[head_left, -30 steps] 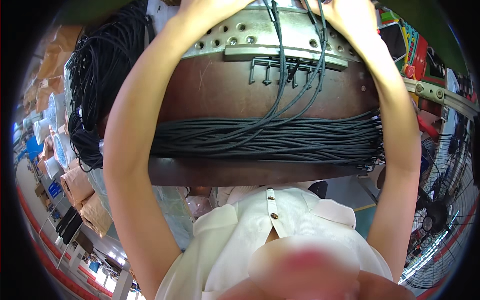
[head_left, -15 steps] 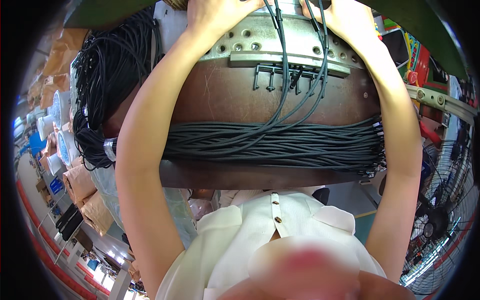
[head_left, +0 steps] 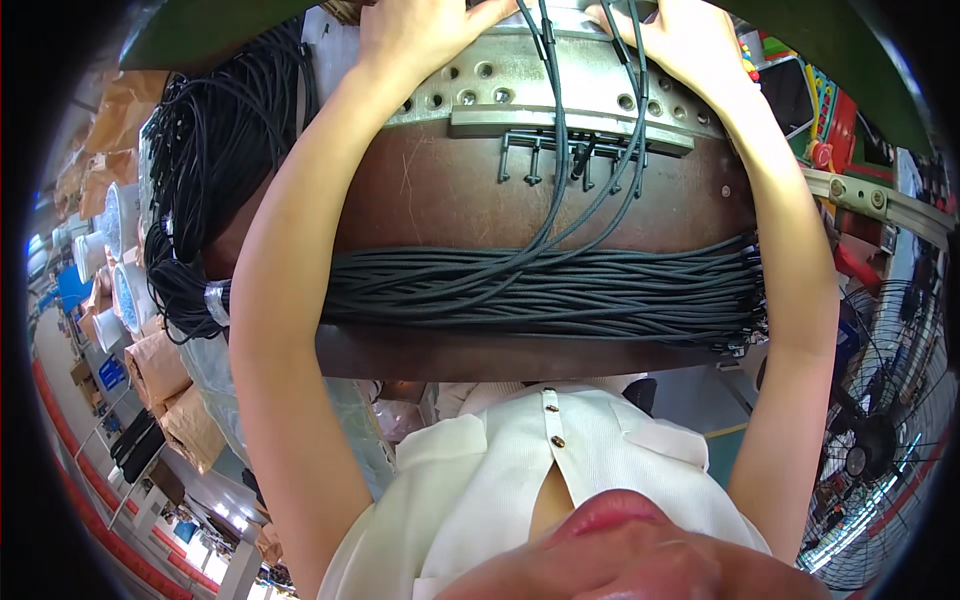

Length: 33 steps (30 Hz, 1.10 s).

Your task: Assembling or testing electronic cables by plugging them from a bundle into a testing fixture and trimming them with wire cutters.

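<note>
My left hand is at the top edge, over the left part of a drilled metal plate. Its thumb stretches right toward several black cables; its other fingers are out of the picture. Opposite it, my right hand lies over the plate's right part, thumb pointing left beside the cables, remaining fingers cut off. Whether either hand grips anything is hidden. The cables run down between my hands, past a metal bar with a row of small black moulded pieces, into a long cable bundle.
A brown work surface carries the bundle, which is tied with clear tape at its left. Another heap of black cables lies at far left. Dark green machine parts frame the top. A fan stands at right, paper sacks at left.
The view has shifted slightly, and a little more of my left hand and thumb shows. Both hands remain over the metal plate, on either side of the cables.
</note>
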Tool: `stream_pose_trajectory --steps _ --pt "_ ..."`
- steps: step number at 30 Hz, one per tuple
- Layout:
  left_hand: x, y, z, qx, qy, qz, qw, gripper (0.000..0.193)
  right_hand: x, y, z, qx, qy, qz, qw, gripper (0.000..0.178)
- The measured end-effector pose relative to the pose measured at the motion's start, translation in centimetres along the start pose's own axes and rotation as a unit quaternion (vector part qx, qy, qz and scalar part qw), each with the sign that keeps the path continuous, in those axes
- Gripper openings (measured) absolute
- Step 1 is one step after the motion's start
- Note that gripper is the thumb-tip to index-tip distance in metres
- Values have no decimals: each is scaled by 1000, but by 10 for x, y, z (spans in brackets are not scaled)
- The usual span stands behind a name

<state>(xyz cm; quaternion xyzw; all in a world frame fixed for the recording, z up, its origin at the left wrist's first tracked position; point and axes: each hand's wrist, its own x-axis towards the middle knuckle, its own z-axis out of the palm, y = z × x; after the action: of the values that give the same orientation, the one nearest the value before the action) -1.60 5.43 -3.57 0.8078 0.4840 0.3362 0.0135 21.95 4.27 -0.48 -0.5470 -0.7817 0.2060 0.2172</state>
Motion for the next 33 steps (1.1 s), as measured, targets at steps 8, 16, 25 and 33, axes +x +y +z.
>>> stream_pose_trajectory --steps 8,16,25,33 --pt "5 -5 -6 -6 -5 68 998 29 12 -9 -2 -120 59 -139 981 31" --pt "-6 -31 11 -106 -85 -7 991 30 3 20 -5 -81 66 -26 994 34" --pt "-9 -19 30 -155 -29 -56 986 29 37 12 9 -149 23 -56 987 34" --pt "-13 -21 40 -175 -9 -92 980 28 44 9 12 -161 13 -62 985 34"
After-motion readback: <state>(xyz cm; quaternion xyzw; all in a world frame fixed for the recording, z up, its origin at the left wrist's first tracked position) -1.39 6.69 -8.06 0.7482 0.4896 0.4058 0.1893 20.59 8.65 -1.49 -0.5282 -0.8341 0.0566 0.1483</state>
